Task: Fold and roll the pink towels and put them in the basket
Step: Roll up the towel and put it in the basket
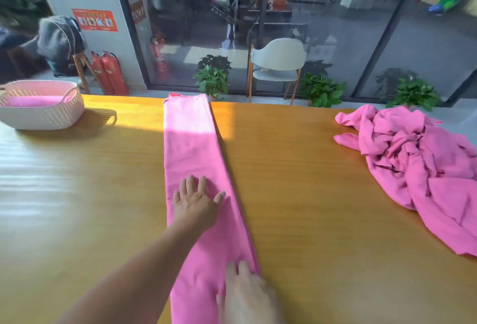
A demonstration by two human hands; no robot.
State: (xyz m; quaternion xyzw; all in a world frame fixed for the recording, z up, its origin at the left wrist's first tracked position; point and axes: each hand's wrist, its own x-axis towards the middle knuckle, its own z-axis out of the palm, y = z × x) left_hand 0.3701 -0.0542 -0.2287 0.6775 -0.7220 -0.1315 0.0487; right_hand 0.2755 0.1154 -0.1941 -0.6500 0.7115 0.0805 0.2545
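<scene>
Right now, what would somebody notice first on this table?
First, the long pink towel, folded into a strip down the table's middle, with the left hand and right hand flat on it. Then the crumpled pink pile at right and the white basket far left.

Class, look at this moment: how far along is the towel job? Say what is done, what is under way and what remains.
Done: pink fabric already lies in the basket. Under way: one folded towel lies as a long strip on the table, the left hand and right hand pressing it flat; not yet rolled. Left: the crumpled pile of towels at the right.
</scene>
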